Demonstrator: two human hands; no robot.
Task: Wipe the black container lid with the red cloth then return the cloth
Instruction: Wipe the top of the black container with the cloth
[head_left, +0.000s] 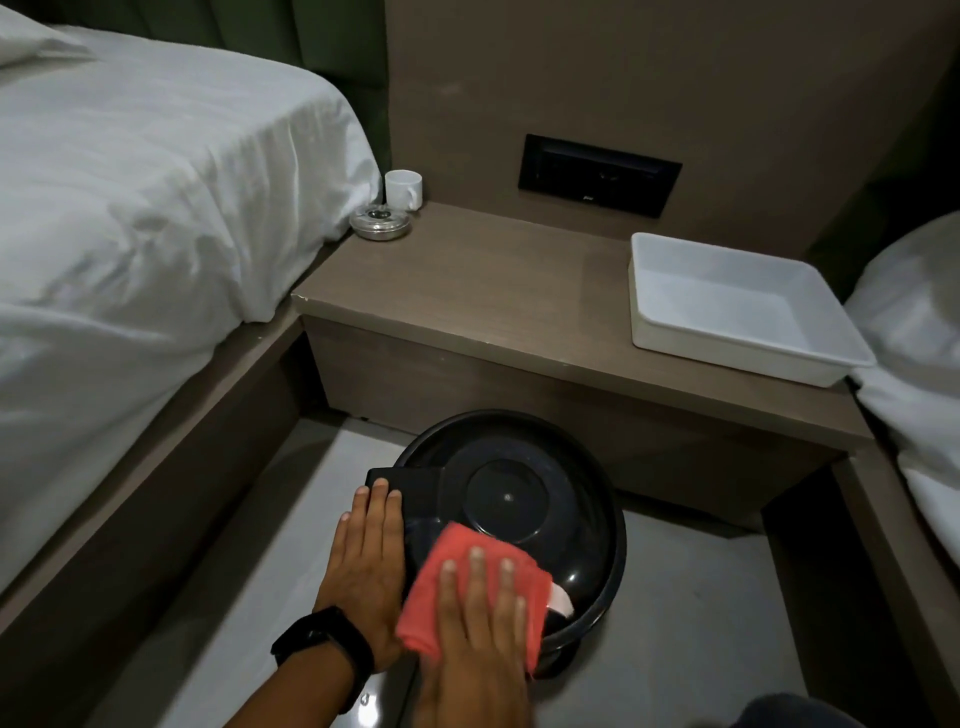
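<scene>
Pressing flat on the red cloth (470, 592) with the right hand (480, 618), fingers spread and straight, palm down, pinning the cloth rather than gripping it. Lying folded under that palm, the cloth covering the near left part of the black container lid (519, 499), with a small white tag poking out at its right edge. Resting alongside, the left hand (366, 566), open and flat too, fingers close together, fingertips reaching onto the lid's flat rectangular tab at the left side. Wearing a black band (324, 642) on the left wrist. Sitting on the pale floor (270, 519) between two beds, the round domed lid glinting faintly, a raised circular disc at its centre, clear of the cloth. Standing just behind the lid, a low brown bedside table (467, 291) spanning the gap. Carrying on its right end a shallow white tray (644, 312), its far corner close to the right bed (914, 322). Holding at the far left corner a metal ashtray (380, 222) and, just behind it, a white cup (403, 189), both near the edge of the left bed (156, 208). Draping over that left bed, a rumpled white sheet. Showing on the brown wall above the table, a dark switch panel (599, 175).
</scene>
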